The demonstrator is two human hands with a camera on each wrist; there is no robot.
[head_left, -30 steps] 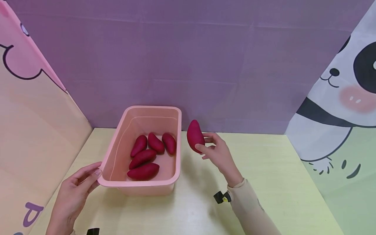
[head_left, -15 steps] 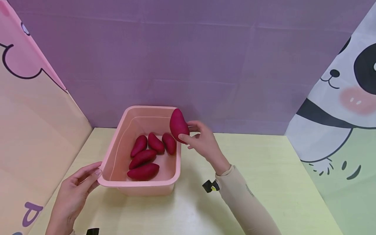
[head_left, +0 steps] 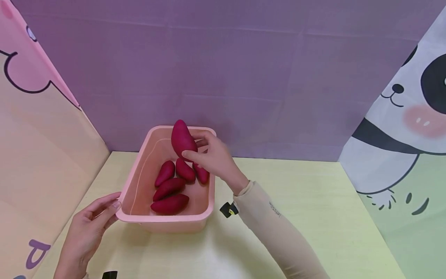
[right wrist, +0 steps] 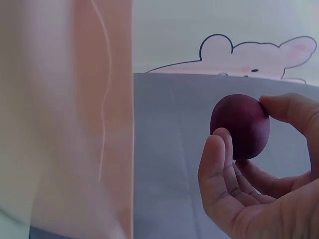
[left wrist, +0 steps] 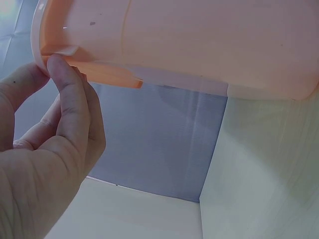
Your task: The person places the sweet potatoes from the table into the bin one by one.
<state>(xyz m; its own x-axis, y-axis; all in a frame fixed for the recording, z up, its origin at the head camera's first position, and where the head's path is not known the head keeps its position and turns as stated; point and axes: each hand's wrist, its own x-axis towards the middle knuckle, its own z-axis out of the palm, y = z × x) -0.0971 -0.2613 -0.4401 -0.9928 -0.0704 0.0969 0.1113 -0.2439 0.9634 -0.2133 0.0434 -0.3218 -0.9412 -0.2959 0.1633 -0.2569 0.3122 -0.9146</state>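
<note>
A pink plastic bin (head_left: pixel 165 218) stands on the table with several dark red sweet potatoes (head_left: pixel 170 204) on its floor. My left hand (head_left: pixel 87 223) pinches the rim at its near left corner; in the left wrist view the thumb and fingers (left wrist: pixel 70 94) meet on that edge. Over the far part of the bin, my right hand (head_left: pixel 217 157) holds another sweet potato (head_left: pixel 182 139) between thumb and fingers, its tip pointing up and away. The right wrist view shows this sweet potato (right wrist: pixel 241 124) end-on. One sweet potato (head_left: pixel 202 173) in the bin is partly hidden under the right hand.
The pale wooden table (head_left: pixel 296 209) extends to the right of the bin. Behind it rises a purple cloth wall (head_left: pixel 244 77). Printed side panels stand left and right, the right one with a panda (head_left: pixel 393 116). A small black wrist device (head_left: pixel 229 209) sits by the right cuff.
My right hand has carried the sweet potato leftward and slightly farther back, from right of the bin to over it. The left hand and the bin have stayed in place.
</note>
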